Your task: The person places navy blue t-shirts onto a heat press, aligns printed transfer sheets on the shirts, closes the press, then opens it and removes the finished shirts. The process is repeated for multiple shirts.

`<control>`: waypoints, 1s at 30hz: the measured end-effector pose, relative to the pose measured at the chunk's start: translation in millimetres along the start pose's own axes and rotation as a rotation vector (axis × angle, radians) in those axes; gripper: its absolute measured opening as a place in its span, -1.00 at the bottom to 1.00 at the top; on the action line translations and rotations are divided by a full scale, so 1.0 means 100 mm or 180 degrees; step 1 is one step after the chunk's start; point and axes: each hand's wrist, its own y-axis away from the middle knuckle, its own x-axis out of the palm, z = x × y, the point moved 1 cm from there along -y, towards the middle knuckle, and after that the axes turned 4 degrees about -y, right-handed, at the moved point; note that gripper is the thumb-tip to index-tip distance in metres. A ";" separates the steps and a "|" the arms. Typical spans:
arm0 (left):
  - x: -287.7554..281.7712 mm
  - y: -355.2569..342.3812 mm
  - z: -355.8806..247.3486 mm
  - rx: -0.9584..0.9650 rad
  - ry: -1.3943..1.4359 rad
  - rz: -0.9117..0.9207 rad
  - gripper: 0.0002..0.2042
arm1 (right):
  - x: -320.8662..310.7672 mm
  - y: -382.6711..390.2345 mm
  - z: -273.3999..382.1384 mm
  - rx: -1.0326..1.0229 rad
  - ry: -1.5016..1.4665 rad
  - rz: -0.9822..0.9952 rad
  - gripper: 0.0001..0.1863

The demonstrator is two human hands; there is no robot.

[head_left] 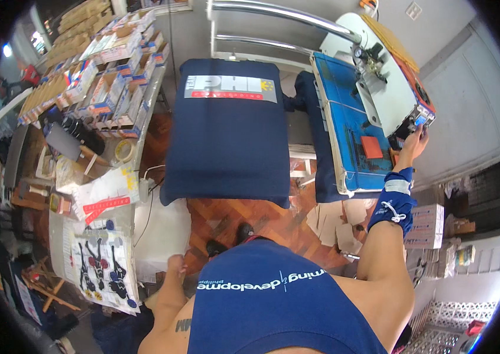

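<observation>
My right hand (415, 142) reaches up to a control box (428, 116) with a small blue display on the heat press at the right; its fingers are curled at the box, over something too small to name. Below the box lie a blue platen (338, 112) and an orange square pad (371, 147). My left hand (176, 266) hangs low beside me with loose, slightly parted fingers and nothing in it. Ahead, a navy garment (223, 153) is spread on a board, bearing a silver, red and yellow printed transfer (230, 89).
Stacked boxes (114, 88), tape (123, 150) and printed sheets (102, 271) crowd the left tables (61, 233). Metal rails (262, 12) run above the board. Flattened cardboard (327, 227) lies on the parquet floor (285, 230); a white carton (426, 227) stands at the right.
</observation>
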 end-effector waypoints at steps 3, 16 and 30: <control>0.38 -0.11 0.16 0.0000 -0.0772 0.0254 -0.84 | 0.02 -0.05 -0.10 -0.0173 0.0062 -0.0057 -0.40; 0.13 -0.30 -2.63 0.1382 0.1988 0.0574 -0.67 | 0.04 -0.10 -0.22 -0.0280 -0.0272 -0.0148 -0.46; 0.91 -0.85 -6.78 0.2426 0.2046 0.2061 -0.22 | 0.64 2.54 0.98 -0.0178 0.0995 0.1930 -0.75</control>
